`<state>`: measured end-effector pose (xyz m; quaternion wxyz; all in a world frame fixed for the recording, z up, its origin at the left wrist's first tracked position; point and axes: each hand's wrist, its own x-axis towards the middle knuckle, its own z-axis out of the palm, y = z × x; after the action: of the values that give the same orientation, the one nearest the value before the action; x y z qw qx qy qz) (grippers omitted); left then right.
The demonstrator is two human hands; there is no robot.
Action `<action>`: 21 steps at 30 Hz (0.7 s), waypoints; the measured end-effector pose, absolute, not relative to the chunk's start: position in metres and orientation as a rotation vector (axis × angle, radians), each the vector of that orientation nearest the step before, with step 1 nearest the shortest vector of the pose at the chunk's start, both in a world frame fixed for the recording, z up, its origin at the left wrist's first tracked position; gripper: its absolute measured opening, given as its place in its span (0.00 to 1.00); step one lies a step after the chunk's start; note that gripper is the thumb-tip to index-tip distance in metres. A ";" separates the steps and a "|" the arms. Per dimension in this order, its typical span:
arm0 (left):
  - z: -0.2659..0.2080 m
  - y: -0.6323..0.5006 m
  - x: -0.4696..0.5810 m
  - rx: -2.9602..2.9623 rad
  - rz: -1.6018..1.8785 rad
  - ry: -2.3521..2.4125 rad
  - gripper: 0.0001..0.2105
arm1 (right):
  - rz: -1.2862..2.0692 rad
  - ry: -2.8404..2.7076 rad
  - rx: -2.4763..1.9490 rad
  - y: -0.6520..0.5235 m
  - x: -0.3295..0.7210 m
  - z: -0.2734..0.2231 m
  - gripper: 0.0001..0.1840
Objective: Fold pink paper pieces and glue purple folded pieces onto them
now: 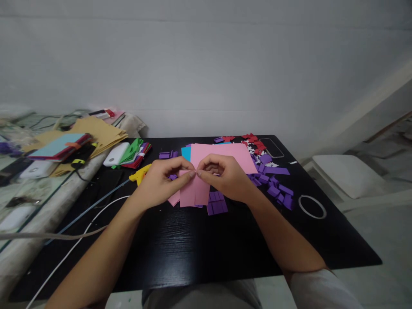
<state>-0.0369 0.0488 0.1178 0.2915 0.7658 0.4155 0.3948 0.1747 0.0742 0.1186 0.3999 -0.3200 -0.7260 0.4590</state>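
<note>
By the left hand (162, 178) and the right hand (231, 177), fingertips narrowed, pink paper (187, 192) is pinched at its far edge above the black table (180, 253); just beyond, one larger pink sheet (225, 153) is laid, with one yellow tool (139, 174) at left, one white ring (317, 217) at right and purple pieces (286, 190), overlapped beyond counting, around

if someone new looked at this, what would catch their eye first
Probably the small pink piece pinched in the left hand and right hand, over the middle of the black table. Just beyond the hands lies a larger pink sheet. Bright purple pieces lie scattered right of the right hand.
</note>
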 end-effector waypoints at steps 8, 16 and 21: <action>0.119 0.049 -0.041 2.030 1.027 1.117 0.07 | 1.131 -1.861 -0.795 0.074 0.177 0.119 0.04; 0.120 0.048 -0.043 1.994 1.037 1.130 0.10 | 1.155 -1.851 -0.814 0.074 0.176 0.118 0.05; 0.117 0.049 -0.041 2.017 1.023 1.099 0.10 | 1.193 -1.835 -0.808 0.073 0.173 0.118 0.04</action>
<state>-0.0410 0.0487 0.1175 0.3082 0.7631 0.4159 0.3869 0.1729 0.0732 0.1177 0.3935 -0.3182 -0.7231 0.4702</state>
